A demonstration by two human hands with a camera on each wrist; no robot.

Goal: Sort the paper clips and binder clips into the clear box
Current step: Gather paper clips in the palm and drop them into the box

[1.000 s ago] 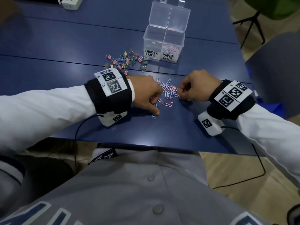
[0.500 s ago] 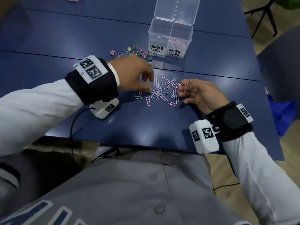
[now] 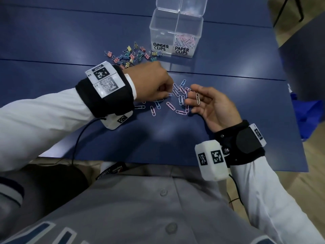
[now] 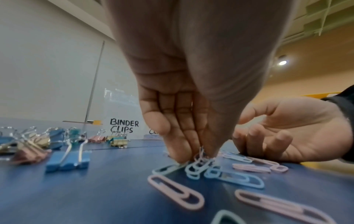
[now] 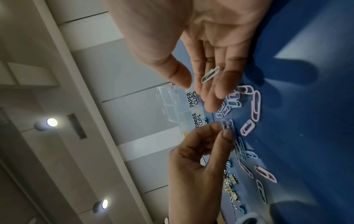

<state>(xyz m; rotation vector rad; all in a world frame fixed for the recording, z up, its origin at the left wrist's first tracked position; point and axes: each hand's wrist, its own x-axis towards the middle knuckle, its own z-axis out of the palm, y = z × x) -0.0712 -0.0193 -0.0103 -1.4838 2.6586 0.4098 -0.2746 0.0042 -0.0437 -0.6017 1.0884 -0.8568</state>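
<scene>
Just beside the upturned, open right hand (image 3: 209,104) — one white paper clip (image 3: 198,98) lying across its fingers — the left hand (image 3: 151,83) pinches pastel paper clips (image 4: 199,163) off the blue table (image 3: 52,41), the clear box (image 3: 175,32) well beyond both.

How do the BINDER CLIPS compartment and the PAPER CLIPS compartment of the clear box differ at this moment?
The BINDER CLIPS compartment looks empty, while the PAPER CLIPS compartment already holds a heap of pink and blue paper clips. In the head view, the BINDER CLIPS compartment is the left one, nearest the binder clips lying loose on the table; the PAPER CLIPS compartment is the right one. Both belong to the same clear box, stand open, and carry a handwritten label.
</scene>
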